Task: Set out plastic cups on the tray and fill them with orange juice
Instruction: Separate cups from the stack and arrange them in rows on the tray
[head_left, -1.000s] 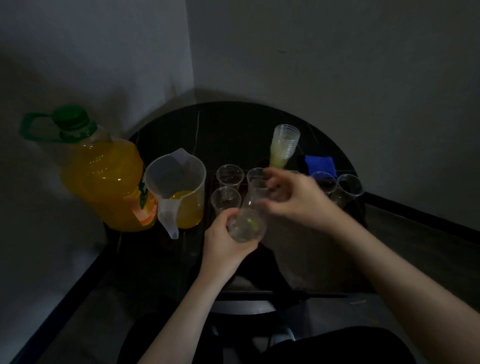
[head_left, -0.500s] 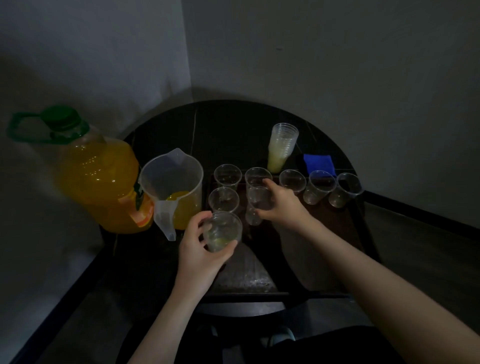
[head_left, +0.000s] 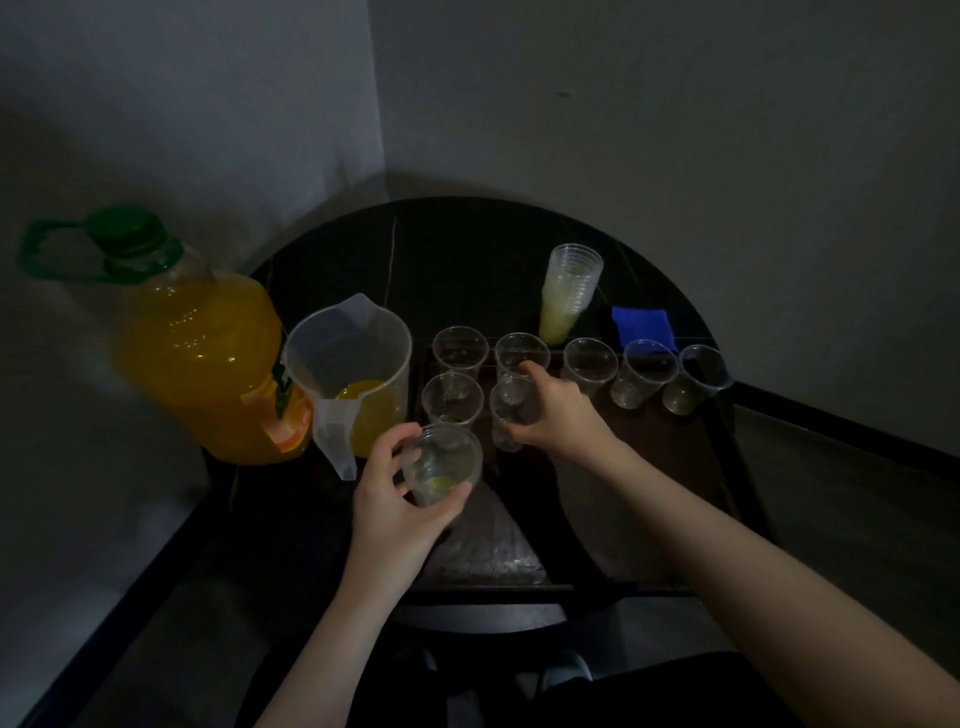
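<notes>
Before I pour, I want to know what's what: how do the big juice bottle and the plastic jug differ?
The juice bottle is nearly full of orange juice; the plastic jug holds only a little at the bottom. The juice bottle is capped in green; the plastic jug is open-topped with a spout. Both stand upright, left of the tray.

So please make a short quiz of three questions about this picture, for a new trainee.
1. True or false: the measuring jug holds some orange juice.
2. Which hand grips the cup nearest the camera: A left hand, B right hand?
3. Fill in: the juice bottle has a ____ cap.

Key: 1 true; 2 A; 3 green.
</notes>
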